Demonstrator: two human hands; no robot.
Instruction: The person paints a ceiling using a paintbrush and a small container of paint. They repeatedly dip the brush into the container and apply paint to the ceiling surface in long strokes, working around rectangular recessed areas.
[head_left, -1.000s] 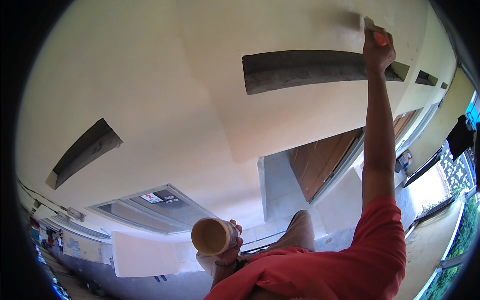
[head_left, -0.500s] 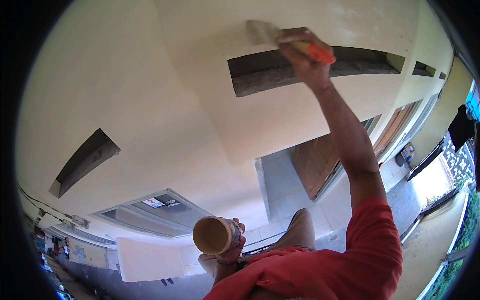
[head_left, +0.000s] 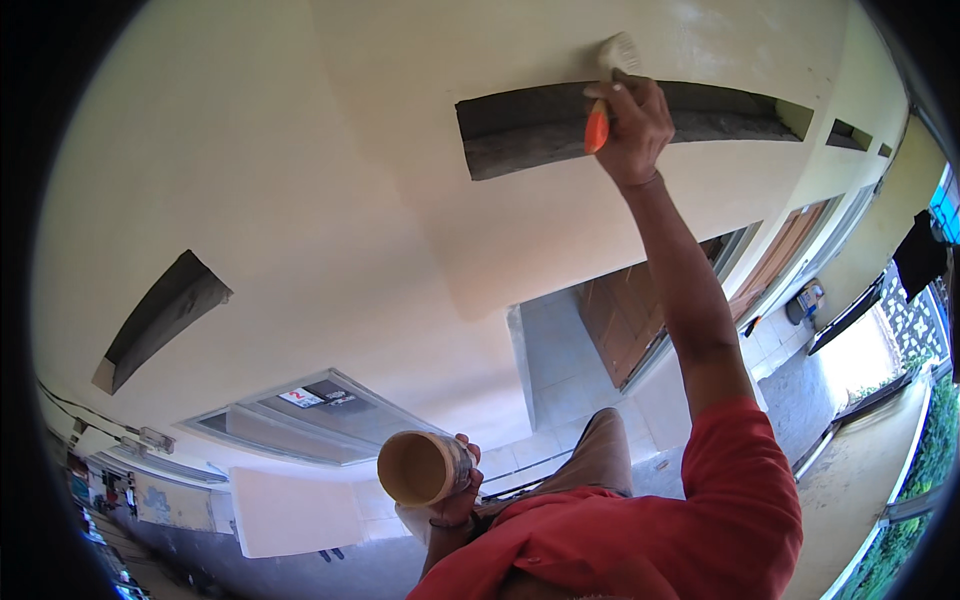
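My right hand (head_left: 637, 128) is raised high, closed round a paintbrush (head_left: 617, 58) with pale bristles and an orange-tipped handle. The bristles point up against the cream wall (head_left: 420, 60), just above a long dark recess (head_left: 520, 135); my wrist crosses in front of that recess. Low in front of my body, my left hand (head_left: 462, 495) grips a round paint tub (head_left: 420, 470) by its side. The tub is tilted so its open mouth shows, with tan inside; how much paint it holds I cannot tell.
Below the recess stands an open doorway with a brown door (head_left: 625, 320). A framed window (head_left: 310, 415) lies lower left, beneath a smaller recess (head_left: 165, 320). A cable and socket box (head_left: 155, 438) sit at far left. Dark cloth (head_left: 920, 255) hangs at far right.
My right hand has swung the paintbrush rightward along the wall, and its handle has turned from sideways to pointing down. The paint tub has shifted slightly left in view.
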